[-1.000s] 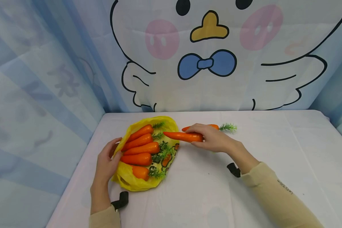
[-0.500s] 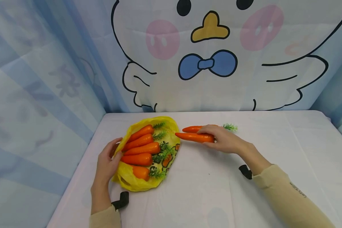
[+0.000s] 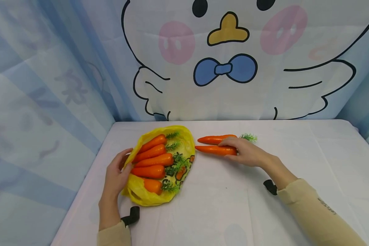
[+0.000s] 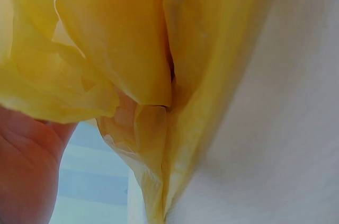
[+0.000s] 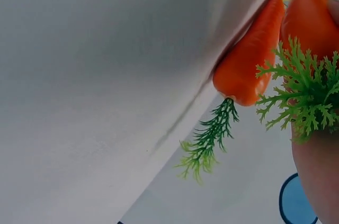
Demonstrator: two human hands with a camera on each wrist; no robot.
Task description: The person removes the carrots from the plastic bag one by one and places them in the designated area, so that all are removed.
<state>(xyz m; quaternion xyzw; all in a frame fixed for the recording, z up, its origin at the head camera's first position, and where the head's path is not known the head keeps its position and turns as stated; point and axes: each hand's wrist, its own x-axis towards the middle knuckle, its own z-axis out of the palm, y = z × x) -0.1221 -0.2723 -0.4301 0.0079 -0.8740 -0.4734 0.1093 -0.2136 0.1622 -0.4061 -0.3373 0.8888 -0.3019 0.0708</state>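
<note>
In the head view my left hand [image 3: 115, 176] grips the left rim of a yellow plastic bag [image 3: 133, 191], thumb on the near side. Several orange carrots [image 3: 152, 160] with green tops lie in a row in its mouth. My right hand [image 3: 249, 153] holds another carrot [image 3: 213, 150] by its thick end, tip toward the bag, low over the table. Just behind it a loose carrot [image 3: 210, 140] lies on the table. The right wrist view shows the held carrot's leafy top [image 5: 312, 89] beside the loose carrot [image 5: 249, 60]. Yellow folds fill most of the left wrist view.
A white cloth covers the table [image 3: 209, 212]. Behind it hangs a curtain [image 3: 227, 99] with a cartoon face and blue bow tie. Another pale blue curtain [image 3: 49, 119] hangs along the left side.
My right hand has moved right and slightly down with the carrot, away from the bag, bringing it alongside the loose carrot. The left hand and bag stay nearly still.
</note>
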